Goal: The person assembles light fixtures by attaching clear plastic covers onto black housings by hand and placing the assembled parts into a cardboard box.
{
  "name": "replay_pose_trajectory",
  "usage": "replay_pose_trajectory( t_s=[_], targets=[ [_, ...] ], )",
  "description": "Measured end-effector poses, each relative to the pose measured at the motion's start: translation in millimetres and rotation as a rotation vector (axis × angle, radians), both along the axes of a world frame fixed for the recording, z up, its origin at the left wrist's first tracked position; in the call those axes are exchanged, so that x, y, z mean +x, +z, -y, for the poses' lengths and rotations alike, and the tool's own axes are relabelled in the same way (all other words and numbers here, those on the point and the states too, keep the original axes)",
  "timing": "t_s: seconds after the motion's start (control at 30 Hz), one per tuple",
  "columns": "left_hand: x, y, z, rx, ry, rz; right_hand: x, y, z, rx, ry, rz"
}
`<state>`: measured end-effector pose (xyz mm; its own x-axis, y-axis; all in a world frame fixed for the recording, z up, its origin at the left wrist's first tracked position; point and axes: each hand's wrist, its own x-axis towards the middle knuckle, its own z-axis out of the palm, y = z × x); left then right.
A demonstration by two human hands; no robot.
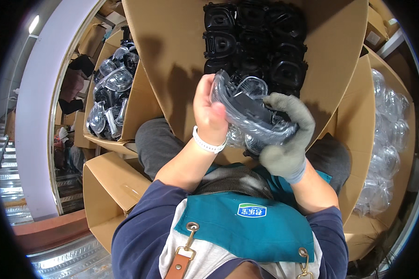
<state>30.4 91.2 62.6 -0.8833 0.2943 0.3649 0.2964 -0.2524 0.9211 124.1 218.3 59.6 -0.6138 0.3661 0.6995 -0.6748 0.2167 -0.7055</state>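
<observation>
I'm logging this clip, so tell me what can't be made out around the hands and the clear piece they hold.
Head view:
- Clear plastic piece: lower edge covered by the gloved right hand.
- Left hand: fingertips hidden behind the piece.
- Black parts: nearest row blocked by both hands.
- Right-side box: contents blurred at the fisheye rim.

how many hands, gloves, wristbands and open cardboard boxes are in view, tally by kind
hands: 2 (left hand, right hand)
gloves: 1 (grey glove, on the right hand)
wristbands: 1 (white wristband, on the left wrist)
open cardboard boxes: 4 (middle box, left box, lower left box, right box)
total: 8
</observation>
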Motion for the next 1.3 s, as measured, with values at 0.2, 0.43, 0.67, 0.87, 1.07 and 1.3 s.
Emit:
replay_pose_trajectory(
  t_s=[0.2, 0.43, 0.67, 0.87, 1.07, 1.3],
  targets=[
    [21.8, 36.0, -3.6, -0.524, 0.017, -0.764, -1.9, -20.3, -39.9, -0.967, 0.176, 0.414],
    [11.3, 56.9, 5.3, -0.760, -0.087, -0.716, -16.3, 0.5, -53.4, -1.420, 0.528, 0.152],
    [12.7, 54.5, 6.6, -0.602, -0.265, -0.882, -13.8, -0.4, -54.5, -1.487, 0.821, 0.276],
    [17.7, 43.8, 25.3, -0.592, -0.214, -0.885, -20.8, 2.8, -40.0, -1.201, 0.598, 0.413],
    [-4.0, 36.9, 123.7, -0.590, 0.012, -0.864, -51.8, -77.6, -46.7, -0.181, -0.079, 0.843],
    [-13.7, 41.4, 229.7, -0.137, 0.635, -0.220, -59.5, -140.1, -15.6, 0.689, -0.328, 1.019]
  ],
)
